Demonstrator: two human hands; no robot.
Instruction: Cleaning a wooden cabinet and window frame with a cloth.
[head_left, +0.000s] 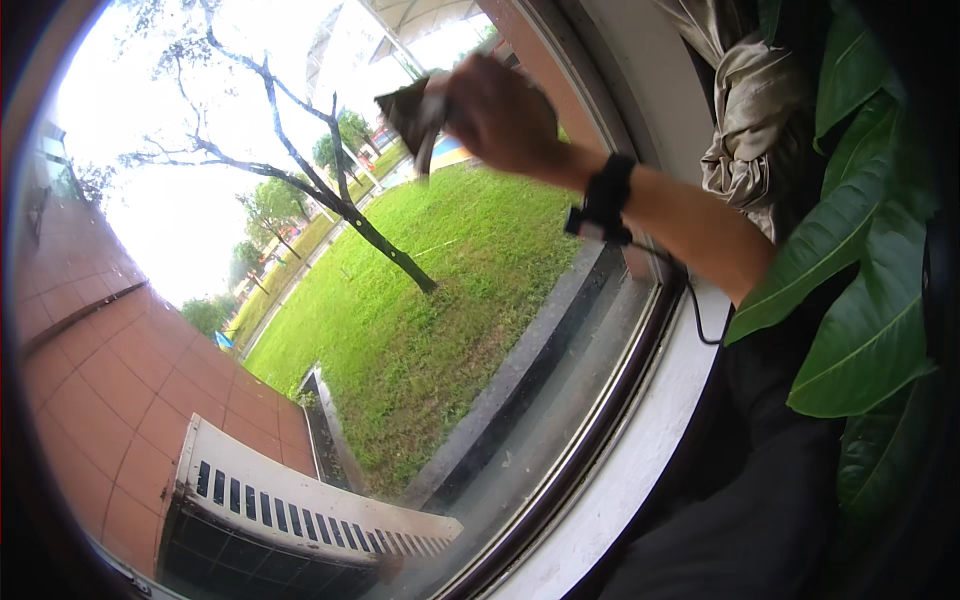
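Observation:
My right hand (499, 112) is raised at the upper middle, in front of a glass window pane (517, 420). Its fingers are closed on a dark cloth (409, 120), blurred, with a corner sticking out to the left and a fold hanging down. Whether the cloth touches the glass cannot be told. A black wristband (606, 196) with a small device and a cable sits on this wrist. My left hand is out of view.
A white window sill (637, 472) runs along the frame. Large green plant leaves (862, 337) and a knotted beige curtain (757, 120) are at the right. Outside are a slotted white metal cover (315, 502), a tiled wall (135, 375), grass (390, 360) and a tree (382, 240).

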